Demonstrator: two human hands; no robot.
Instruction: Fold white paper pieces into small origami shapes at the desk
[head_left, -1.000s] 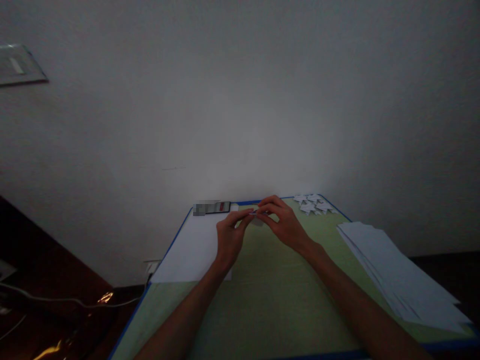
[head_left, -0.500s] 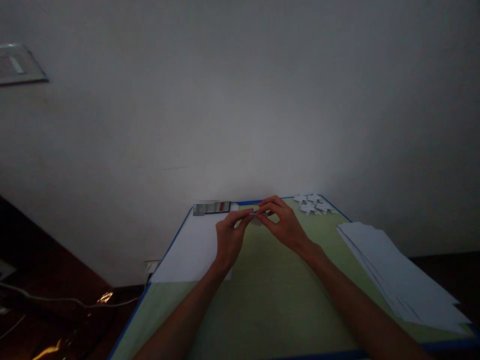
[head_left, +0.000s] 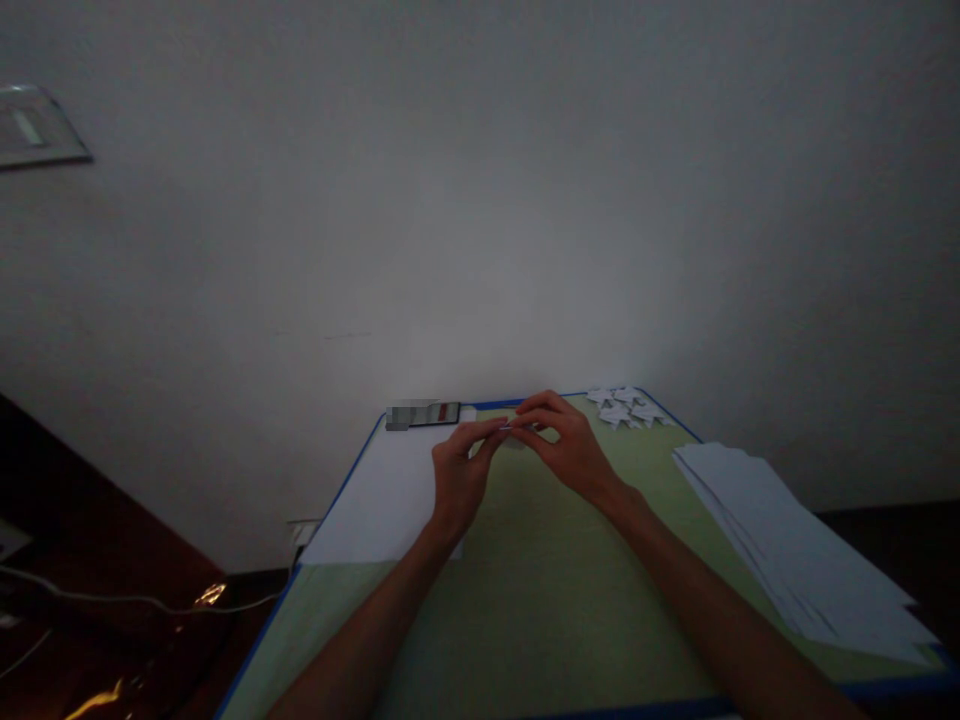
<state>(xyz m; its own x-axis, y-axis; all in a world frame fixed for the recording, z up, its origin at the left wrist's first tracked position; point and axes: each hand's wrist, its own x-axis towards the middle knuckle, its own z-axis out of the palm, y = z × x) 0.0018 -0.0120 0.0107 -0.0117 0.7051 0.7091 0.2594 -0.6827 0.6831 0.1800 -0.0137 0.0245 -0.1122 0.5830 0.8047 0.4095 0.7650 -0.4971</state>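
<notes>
My left hand [head_left: 458, 472] and my right hand [head_left: 564, 444] meet near the far end of a green table [head_left: 540, 590] with a blue edge. Both pinch a small white piece of paper [head_left: 514, 432] between thumb and fingertips, and most of it is hidden by the fingers. The fingers of both hands are closed on it. A large white sheet [head_left: 382, 495] lies flat under and left of my left hand.
A pile of several small folded white paper pieces [head_left: 627, 408] sits at the far right corner. A fanned stack of white sheets [head_left: 787, 545] covers the table's right side. A dark phone-like object [head_left: 433, 413] lies at the far edge. Cables run across the dark floor at left.
</notes>
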